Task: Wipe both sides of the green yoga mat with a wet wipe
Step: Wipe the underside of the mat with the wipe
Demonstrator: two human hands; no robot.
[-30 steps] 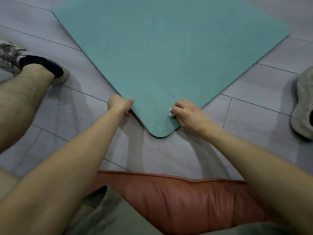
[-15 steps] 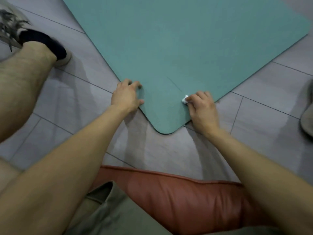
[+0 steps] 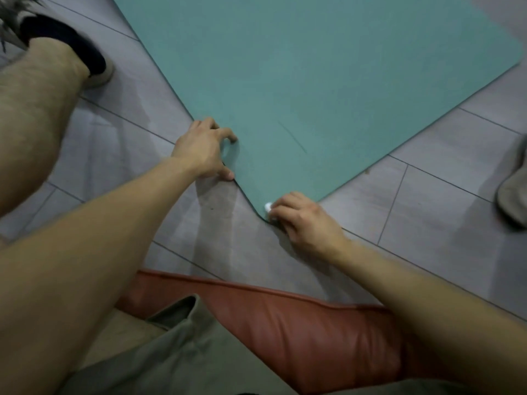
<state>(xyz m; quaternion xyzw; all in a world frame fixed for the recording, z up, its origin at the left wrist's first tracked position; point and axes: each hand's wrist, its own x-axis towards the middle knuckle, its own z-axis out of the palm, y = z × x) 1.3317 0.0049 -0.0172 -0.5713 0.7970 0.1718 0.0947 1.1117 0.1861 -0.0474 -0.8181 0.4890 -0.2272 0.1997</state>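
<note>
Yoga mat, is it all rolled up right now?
No, the green yoga mat lies spread out flat on the grey tiled floor.

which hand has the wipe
The right hand, at the near corner of the mat: a white wipe pokes out of its curled fingers. The left hand only rests its fingertips on the mat's edge.

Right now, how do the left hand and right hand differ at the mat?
The right hand pinches the wet wipe; the left hand holds no wipe. The right hand sits at the green yoga mat's rounded near corner; the left hand lies further up its left edge, arched onto it. Both touch the mat.
</note>
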